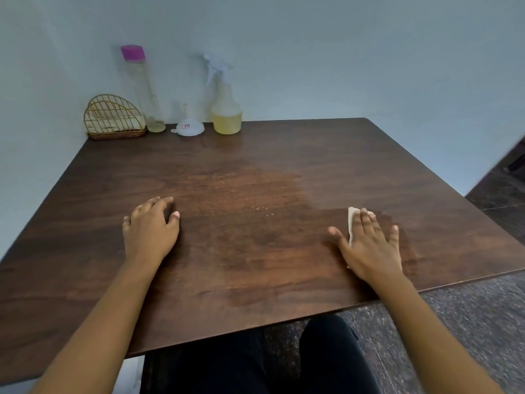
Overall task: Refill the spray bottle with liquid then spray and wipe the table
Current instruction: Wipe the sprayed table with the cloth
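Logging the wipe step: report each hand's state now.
Left hand: open, resting on the table, holding nothing.
Right hand: open, pressing the white cloth flat.

We face a pale blue-grey back wall that meets a side wall at the left corner. Our dark wood-grain table sits pushed into that corner, above a dark speckled stone floor.

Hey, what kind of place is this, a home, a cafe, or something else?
Likely a dining corner in a home or small eatery, though I can't be sure: a wooden table set against plain walls, a wire napkin holder at its back corner, and a speckled stone floor.
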`<action>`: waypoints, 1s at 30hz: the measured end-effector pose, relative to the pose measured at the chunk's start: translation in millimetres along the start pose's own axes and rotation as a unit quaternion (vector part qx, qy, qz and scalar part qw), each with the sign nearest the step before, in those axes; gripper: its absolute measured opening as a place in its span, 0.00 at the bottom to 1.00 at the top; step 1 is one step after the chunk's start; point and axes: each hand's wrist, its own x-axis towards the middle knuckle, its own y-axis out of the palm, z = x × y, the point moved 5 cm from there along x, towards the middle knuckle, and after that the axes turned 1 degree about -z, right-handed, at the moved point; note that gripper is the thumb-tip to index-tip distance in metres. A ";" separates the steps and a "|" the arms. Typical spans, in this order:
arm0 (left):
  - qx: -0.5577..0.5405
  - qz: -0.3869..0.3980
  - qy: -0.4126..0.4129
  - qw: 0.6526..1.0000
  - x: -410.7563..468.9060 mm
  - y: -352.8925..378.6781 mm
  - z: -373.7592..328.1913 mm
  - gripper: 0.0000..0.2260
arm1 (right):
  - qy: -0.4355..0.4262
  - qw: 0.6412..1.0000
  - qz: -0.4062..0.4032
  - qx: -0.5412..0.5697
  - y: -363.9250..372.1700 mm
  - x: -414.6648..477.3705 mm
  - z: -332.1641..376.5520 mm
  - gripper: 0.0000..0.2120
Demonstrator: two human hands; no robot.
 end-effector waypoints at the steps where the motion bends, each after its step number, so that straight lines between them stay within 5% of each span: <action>1: 0.002 -0.004 -0.013 1.000 0.4 -2.4 3.9 0.18 | -0.007 1.000 -0.006 -0.007 2.2 -2.7 15.0 0.46; 5: 0.022 -0.008 -0.064 0.998 1.1 -8.2 22.5 0.19 | -0.209 0.976 -0.041 0.053 22.7 -55.0 161.2 0.48; 8: 0.021 -0.001 -0.073 0.997 1.1 -7.5 27.6 0.19 | -0.311 0.947 0.017 0.072 30.7 -96.4 237.8 0.51; 11: 0.029 0.005 -0.065 0.997 2.1 -5.9 25.3 0.19 | -0.288 0.956 -0.006 0.064 26.5 -71.6 213.8 0.45; 16: 0.042 0.028 -0.049 0.998 3.5 -1.9 20.5 0.20 | -0.010 0.999 -0.031 0.033 0.4 18.2 31.7 0.43; 19: 0.049 0.036 -0.034 0.998 3.4 0.2 16.8 0.21 | 0.060 0.998 -0.010 0.013 -5.4 36.6 -5.1 0.45; 23: 0.048 0.043 -0.032 0.997 3.3 1.3 16.9 0.21 | -0.099 0.992 -0.065 0.041 13.6 21.5 122.9 0.42; 26: 0.045 0.047 -0.036 0.997 3.5 1.2 17.9 0.22 | -0.242 0.967 -0.029 0.072 24.0 -20.8 234.3 0.42; 30: 0.051 0.051 -0.033 0.997 3.2 1.8 17.8 0.22 | -0.261 0.963 -0.024 0.061 21.4 -12.6 228.0 0.40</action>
